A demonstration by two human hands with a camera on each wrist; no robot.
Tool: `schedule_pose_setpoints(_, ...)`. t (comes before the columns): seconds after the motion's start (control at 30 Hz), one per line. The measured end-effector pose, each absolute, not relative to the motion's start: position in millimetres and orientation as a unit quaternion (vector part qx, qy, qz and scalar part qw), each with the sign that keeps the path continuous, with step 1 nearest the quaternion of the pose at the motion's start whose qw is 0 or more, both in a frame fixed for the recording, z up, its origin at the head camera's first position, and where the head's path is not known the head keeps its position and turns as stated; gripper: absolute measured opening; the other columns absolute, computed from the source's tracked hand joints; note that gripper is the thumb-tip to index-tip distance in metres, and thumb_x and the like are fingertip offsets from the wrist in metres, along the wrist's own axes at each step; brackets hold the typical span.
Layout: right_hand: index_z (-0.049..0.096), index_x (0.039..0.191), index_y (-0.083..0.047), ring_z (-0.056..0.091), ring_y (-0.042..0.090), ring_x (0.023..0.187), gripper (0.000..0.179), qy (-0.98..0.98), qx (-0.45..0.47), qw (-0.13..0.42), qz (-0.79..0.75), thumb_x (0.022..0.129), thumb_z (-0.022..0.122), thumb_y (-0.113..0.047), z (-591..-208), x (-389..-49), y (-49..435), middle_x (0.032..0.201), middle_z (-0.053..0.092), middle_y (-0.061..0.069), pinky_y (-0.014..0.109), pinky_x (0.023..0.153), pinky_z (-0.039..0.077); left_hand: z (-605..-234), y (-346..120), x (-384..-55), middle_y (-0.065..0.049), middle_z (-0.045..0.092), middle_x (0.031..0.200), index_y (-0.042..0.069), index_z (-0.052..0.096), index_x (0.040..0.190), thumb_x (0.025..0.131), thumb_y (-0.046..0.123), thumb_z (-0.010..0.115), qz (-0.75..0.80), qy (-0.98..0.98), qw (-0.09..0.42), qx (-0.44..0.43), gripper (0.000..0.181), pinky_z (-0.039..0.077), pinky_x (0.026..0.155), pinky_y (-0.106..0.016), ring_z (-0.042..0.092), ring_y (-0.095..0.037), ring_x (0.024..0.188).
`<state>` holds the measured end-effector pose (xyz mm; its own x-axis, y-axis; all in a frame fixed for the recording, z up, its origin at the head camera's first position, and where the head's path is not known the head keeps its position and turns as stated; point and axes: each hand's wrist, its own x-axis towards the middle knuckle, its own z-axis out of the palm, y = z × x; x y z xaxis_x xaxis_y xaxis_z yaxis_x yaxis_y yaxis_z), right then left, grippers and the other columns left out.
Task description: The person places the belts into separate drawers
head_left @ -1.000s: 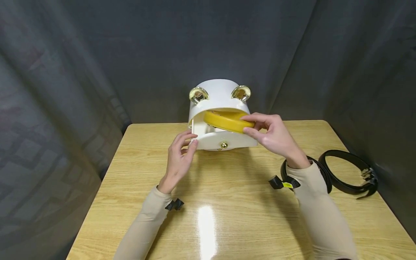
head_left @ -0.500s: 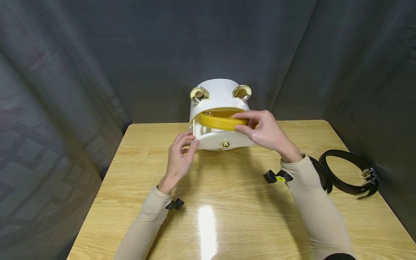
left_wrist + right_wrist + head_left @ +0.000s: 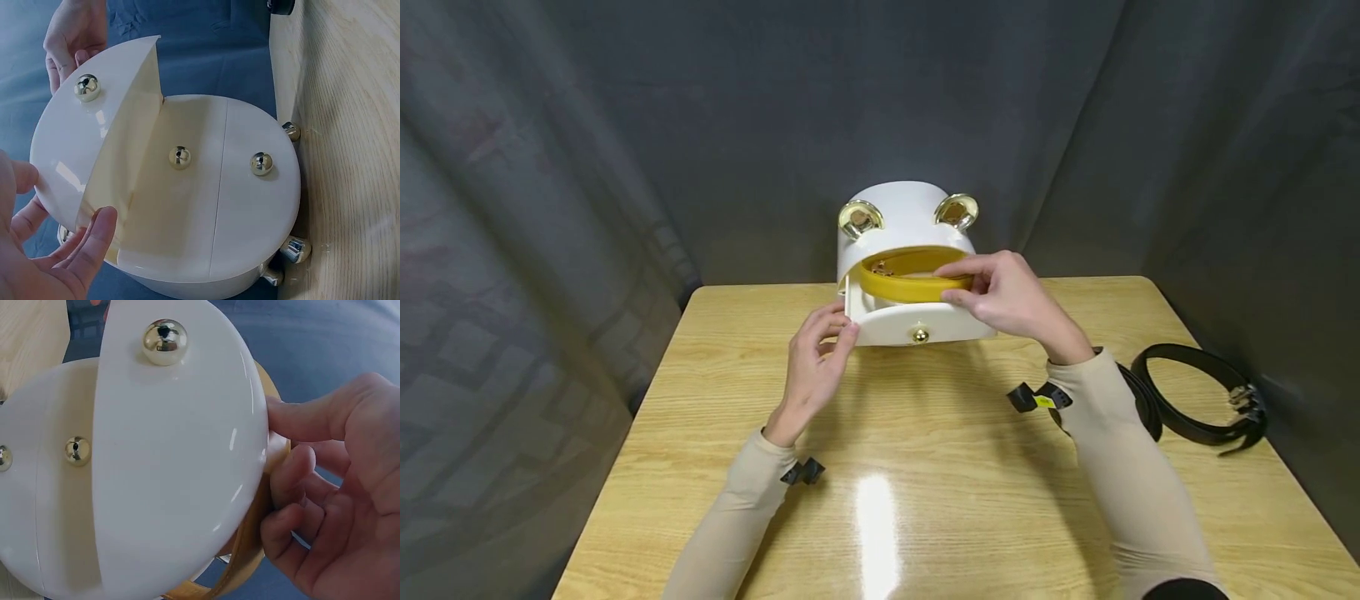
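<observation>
One left hand (image 3: 814, 367) and one right hand (image 3: 1018, 304) flanked one white cabinet (image 3: 901, 210), one pulled-out drawer (image 3: 887, 326), three gold knobs (image 3: 180, 157) and one yellow belt (image 3: 902, 289); beyond them stood two gold ears (image 3: 861, 219), rightward two black belts (image 3: 1187, 353).

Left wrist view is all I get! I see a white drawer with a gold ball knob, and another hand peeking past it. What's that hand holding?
Observer: The right hand pinches a looped yellow strap.
Operator: Ooh! And is anything lying on the table, way over on the right?
Observer: Yes, a coiled black belt with a metal buckle lies to the right of the right forearm.
</observation>
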<state>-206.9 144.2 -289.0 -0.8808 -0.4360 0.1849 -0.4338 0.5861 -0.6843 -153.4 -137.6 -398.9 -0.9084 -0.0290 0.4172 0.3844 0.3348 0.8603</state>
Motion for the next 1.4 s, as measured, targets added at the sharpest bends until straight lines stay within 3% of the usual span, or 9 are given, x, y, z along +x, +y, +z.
schedule_pose_setpoints(0.17,0.08,0.123,-0.009,0.054,0.018,0.055,0.029,0.884,-0.244,0.037,-0.397,0.095,0.08,-0.014,-286.1,-213.5,146.5,0.068,0.068,0.009,0.026,0.048,0.036,-398.3,-137.4,-154.2,-0.016,0.064,0.143,0.001,0.073,0.104,0.107,0.026,0.064,-0.561,-0.799,0.186,-0.11,0.027,0.064,0.085,-0.051,0.073,-0.035,0.109)
schedule_pose_setpoints(0.43,0.079,0.122,-0.002,0.063,0.018,0.059,0.032,0.865,-0.203,0.115,-0.443,0.091,0.083,-0.01,-281.0,-226.9,148.1,0.104,0.081,0.013,0.027,0.055,0.054,-399.4,-136.6,-153.8,-0.016,0.064,0.143,0.001,0.073,0.104,0.106,0.025,0.066,-0.564,-0.797,0.189,-0.106,0.025,0.064,0.085,-0.052,0.074,-0.034,0.108)
schedule_pose_setpoints(0.6,0.077,0.123,0.0,0.063,0.016,0.061,0.032,0.843,-0.202,0.136,-0.48,0.093,0.082,-0.012,-289.2,-231.3,156.9,0.103,0.081,0.01,0.029,0.058,0.055,-399.4,-135.1,-152.9,-0.018,0.063,0.143,0.0,0.073,0.104,0.105,0.024,0.066,-0.571,-0.792,0.186,-0.112,0.025,0.064,0.087,-0.052,0.073,-0.037,0.108)
schedule_pose_setpoints(0.8,0.074,0.121,0.007,0.062,0.013,0.062,0.028,0.798,-0.203,0.098,-0.559,0.097,0.077,-0.008,-304.2,-231.6,168.5,0.089,0.078,0.006,0.026,0.059,0.056,-398.8,-134.3,-151.9,-0.018,0.062,0.144,0.0,0.072,0.104,0.105,0.025,0.065,-0.573,-0.791,0.18,-0.117,0.026,0.064,0.089,-0.052,0.073,-0.037,0.109)
schedule_pose_setpoints(0.97,0.071,0.12,0.01,0.066,0.01,0.072,0.028,0.76,-0.163,0.038,-0.628,0.1,0.073,-0.009,-312.5,-229.2,172.0,0.09,0.075,0.002,0.021,0.066,0.06,-398.7,-134.2,-150.7,-0.018,0.063,0.143,0.0,0.073,0.104,0.106,0.024,0.064,-0.574,-0.789,0.185,-0.116,0.025,0.064,0.089,-0.051,0.073,-0.037,0.109)
schedule_pose_setpoints(1.17,0.073,0.123,0.004,0.069,0.008,0.082,0.034,0.811,-0.071,-0.043,-0.58,0.1,0.076,-0.021,-318.0,-219.0,173.4,0.098,0.073,-0.008,0.019,0.073,0.062,-398.7,-134.0,-148.5,-0.019,0.063,0.143,-0.001,0.073,0.104,0.107,0.022,0.064,-0.573,-0.79,0.182,-0.118,0.024,0.064,0.091,-0.051,0.073,-0.037,0.108)
schedule_pose_setpoints(1.4,0.076,0.125,-0.004,0.069,0.007,0.09,0.036,0.859,-0.037,-0.057,-0.507,0.099,0.075,-0.028,-311.9,-204.9,167.6,0.114,0.075,0.011,0.013,0.076,0.055,-397.9,-136.1,-147.7,-0.019,0.064,0.141,-0.001,0.073,0.104,0.106,0.021,0.064,-0.569,-0.792,0.188,-0.119,0.024,0.064,0.089,-0.051,0.073,-0.037,0.108)
